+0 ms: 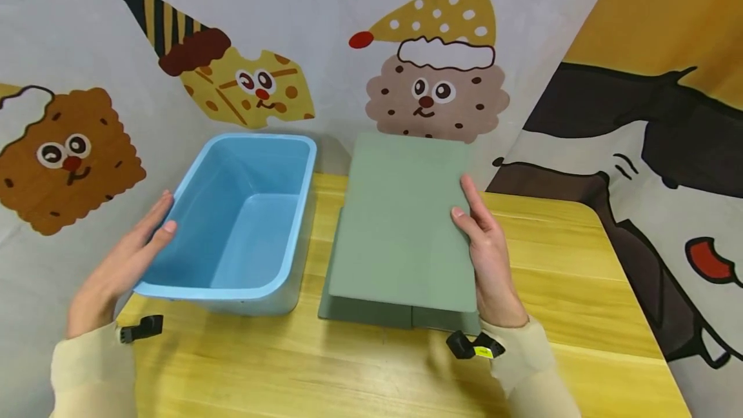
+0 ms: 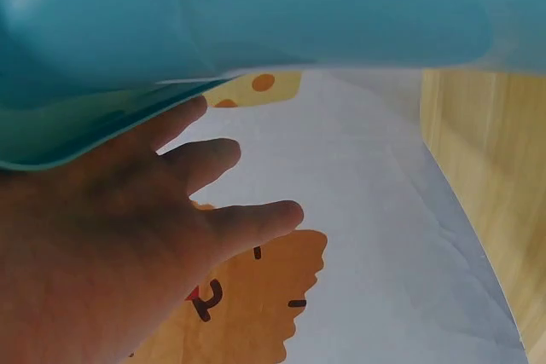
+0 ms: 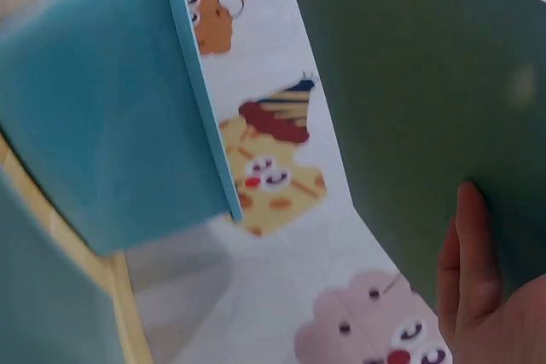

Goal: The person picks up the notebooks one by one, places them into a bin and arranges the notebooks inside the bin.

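A light blue plastic bin point(image 1: 302, 231) with a rounded rim stands on the left of the table, its inside bare. My left hand point(image 1: 124, 260) holds its left rim, thumb over the inner side. In the left wrist view the fingers point(image 2: 264, 215) spread along the outside beneath the rim. Right of the bin, my right hand point(image 1: 490, 257) grips the right edge of a flat green panel point(image 1: 403, 224), thumb on top. That panel is raised above a second green piece point(image 1: 366, 311) with a seam at its front. In the right wrist view, fingers touch the green panel's underside point(image 3: 426, 108).
Both green pieces and the bin are on a yellow wood-grain table point(image 1: 557, 263) with a rounded far right corner. Behind it hangs a pale cloth point(image 1: 325, 50) with cartoon biscuits and cheese. Another printed cloth point(image 1: 650, 147) borders the right side.
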